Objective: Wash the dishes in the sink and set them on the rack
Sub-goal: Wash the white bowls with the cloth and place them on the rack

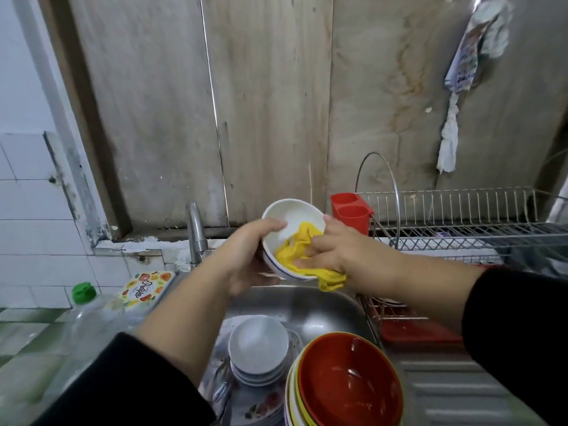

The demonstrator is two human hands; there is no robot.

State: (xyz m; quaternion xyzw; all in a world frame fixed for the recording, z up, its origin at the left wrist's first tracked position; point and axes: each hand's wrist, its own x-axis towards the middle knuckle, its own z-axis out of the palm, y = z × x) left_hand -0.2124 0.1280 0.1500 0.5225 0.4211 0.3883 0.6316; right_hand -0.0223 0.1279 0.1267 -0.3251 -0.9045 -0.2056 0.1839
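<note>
My left hand (246, 256) grips a white bowl (292, 216) by its rim, thumb inside, tilted above the steel sink (322, 305). My right hand (332, 250) presses a yellow cloth (295, 253) into the bowl, fingers over the cloth. In the sink stand a stack of small white bowls (258, 348) and a stack of larger bowls topped by a red one (350, 382). A wire dish rack (461, 229) stands at the right behind my right arm.
A tap (196, 232) rises behind the sink at the left. A clear bottle with a green cap (83, 321) and a patterned box (147, 287) sit on the left counter. A red cutlery holder (350, 210) hangs on the rack's left end.
</note>
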